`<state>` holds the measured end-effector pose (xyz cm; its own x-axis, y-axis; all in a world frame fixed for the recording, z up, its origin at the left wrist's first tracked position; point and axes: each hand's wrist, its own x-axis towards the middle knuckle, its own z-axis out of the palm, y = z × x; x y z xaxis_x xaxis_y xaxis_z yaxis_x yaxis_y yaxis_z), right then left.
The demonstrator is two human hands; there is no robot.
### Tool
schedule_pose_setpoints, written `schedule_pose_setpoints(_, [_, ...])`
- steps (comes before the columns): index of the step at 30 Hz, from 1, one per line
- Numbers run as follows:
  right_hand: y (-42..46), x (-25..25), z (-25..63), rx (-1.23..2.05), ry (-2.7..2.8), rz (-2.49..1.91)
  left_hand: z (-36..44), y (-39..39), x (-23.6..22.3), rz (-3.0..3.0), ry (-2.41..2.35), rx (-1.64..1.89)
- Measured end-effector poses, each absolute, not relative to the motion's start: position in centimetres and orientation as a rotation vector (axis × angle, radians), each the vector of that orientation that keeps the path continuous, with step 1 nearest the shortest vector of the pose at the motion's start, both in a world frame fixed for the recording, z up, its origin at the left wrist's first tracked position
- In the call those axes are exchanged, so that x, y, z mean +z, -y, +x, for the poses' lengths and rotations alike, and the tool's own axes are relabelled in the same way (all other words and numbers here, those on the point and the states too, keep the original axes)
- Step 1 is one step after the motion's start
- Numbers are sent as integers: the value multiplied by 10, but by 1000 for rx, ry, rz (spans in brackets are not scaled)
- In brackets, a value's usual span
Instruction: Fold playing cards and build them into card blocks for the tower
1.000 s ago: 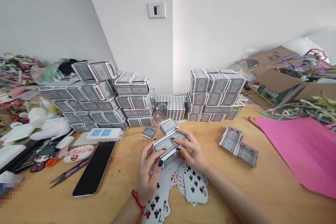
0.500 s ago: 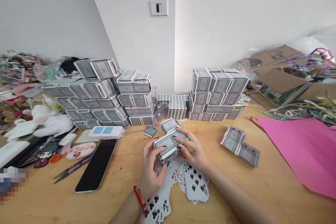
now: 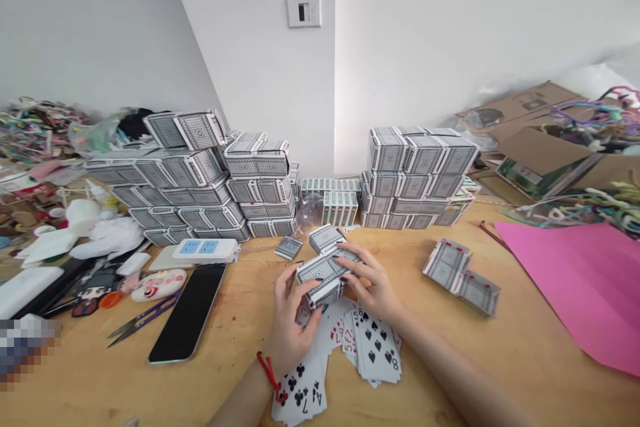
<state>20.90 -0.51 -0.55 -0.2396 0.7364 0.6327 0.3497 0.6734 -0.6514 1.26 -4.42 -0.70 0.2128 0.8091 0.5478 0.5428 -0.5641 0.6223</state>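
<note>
A block folded from playing cards, with grey patterned backs, is held between my hands above the wooden table. My left hand grips its left and near side, thumb low in front. On its right side lie the bent fingers of my right hand. The block's far end narrows to a smaller section. Under and in front of it, loose playing cards lie face up, with more cards beneath my left wrist. A small square folded card piece rests just beyond my left hand.
Stacked card blocks stand at the back left and back right, with green-white card packs between. An L-shaped card piece and pink paper lie right. Left are a phone, scissors and a power strip.
The view has shifted slightly, so everything sits a little further right. Both hands keep their hold on the card block, with hardly any change in the fingers.
</note>
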Motion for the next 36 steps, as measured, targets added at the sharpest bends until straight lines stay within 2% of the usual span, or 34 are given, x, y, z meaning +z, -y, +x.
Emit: schedule_pose_setpoints(36, [7, 2, 209, 524, 1862, -893, 12, 43, -12, 2184, -1177, 1313])
